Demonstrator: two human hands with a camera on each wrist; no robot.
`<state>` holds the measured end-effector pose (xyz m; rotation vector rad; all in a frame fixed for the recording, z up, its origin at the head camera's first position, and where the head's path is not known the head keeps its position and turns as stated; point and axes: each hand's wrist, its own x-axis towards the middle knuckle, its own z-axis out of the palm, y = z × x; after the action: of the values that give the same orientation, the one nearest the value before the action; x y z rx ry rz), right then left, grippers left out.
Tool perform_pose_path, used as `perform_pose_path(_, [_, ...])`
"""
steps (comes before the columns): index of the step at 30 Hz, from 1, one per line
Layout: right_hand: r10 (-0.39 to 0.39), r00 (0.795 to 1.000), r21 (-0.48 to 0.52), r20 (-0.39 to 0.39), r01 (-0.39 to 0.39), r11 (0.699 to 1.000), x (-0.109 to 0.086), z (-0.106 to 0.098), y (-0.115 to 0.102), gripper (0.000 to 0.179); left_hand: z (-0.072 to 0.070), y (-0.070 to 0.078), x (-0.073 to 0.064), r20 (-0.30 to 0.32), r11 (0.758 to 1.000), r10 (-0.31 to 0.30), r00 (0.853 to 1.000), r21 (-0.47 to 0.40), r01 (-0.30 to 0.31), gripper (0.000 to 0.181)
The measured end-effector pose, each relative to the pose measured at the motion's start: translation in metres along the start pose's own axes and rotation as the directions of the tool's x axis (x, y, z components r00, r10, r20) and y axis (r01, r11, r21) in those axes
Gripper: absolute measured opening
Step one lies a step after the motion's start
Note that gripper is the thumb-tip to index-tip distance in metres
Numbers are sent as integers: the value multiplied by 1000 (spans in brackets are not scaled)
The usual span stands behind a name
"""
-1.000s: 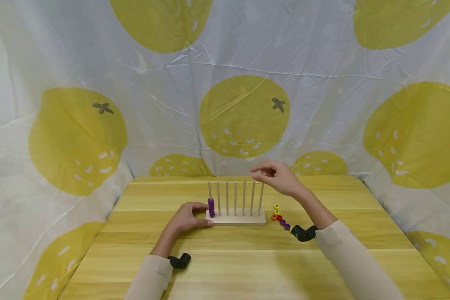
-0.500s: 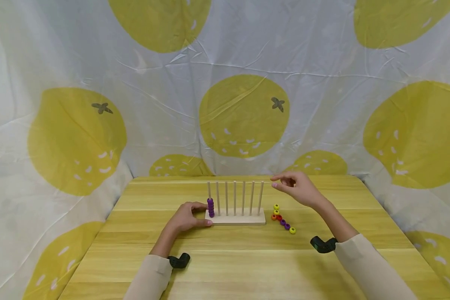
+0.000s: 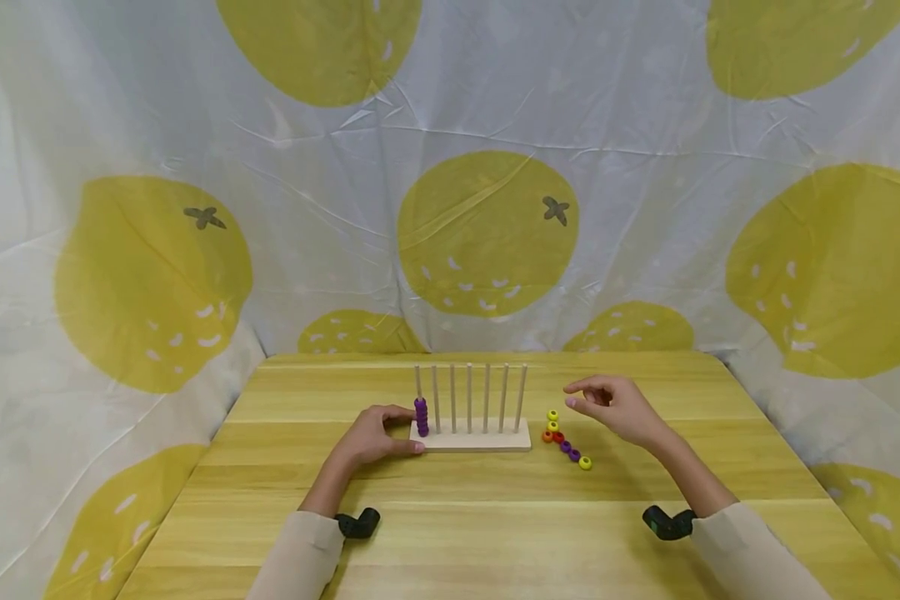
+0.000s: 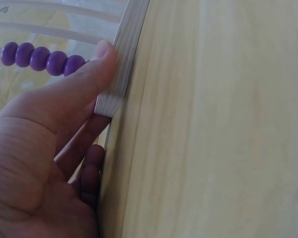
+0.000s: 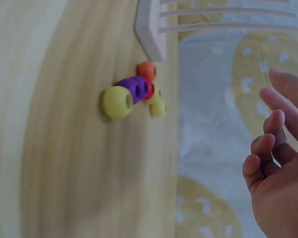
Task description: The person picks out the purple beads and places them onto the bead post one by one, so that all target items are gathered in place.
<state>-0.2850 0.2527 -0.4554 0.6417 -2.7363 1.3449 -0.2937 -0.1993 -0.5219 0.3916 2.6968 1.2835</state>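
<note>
My left hand (image 3: pixel 375 435) grips the left end of a pale wooden peg rack (image 3: pixel 472 443), thumb along the front edge and fingers behind. Several upright pegs rise from its base. Purple beads (image 4: pixel 38 58) are stacked on the leftmost peg, beside my left thumb; the other pegs carry none. To the right of the rack lies a short line of loose beads: yellow (image 3: pixel 585 462), purple (image 3: pixel 574 455), red (image 3: pixel 558 437) and orange (image 3: pixel 547 437). Above and to the right of them hovers my right hand (image 5: pixel 283 153), fingers loosely bent, with nothing held.
Everything stands on a wood-grain table (image 3: pixel 450 533). Behind it hangs a pale curtain (image 3: pixel 645 242) printed with big yellow fruit. Black wrist devices sit at the left cuff (image 3: pixel 360 523) and right cuff (image 3: pixel 669 523).
My right hand has moved from the rack's rightmost pegs to the right and down, close to the loose beads. My left hand stays on the rack, and the beads have not moved.
</note>
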Motion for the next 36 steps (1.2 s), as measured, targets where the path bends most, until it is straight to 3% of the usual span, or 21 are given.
perform_pose_path(11, [53,999,5,6,-53,999,-21,11,24,34,0,0,-1,-1,1000,8,1000,4,-8,63])
perform_pose_path(22, [133,991,3,9,-133,991,-39,25,43,32,0,0,-1,4,1000,3,1000,-5,-3,64])
perform_pose_path(36, [147,988,24,49,-149,989,-47,35,49,36,-1,1,0,1,1000,9,1000,-8,-9,65])
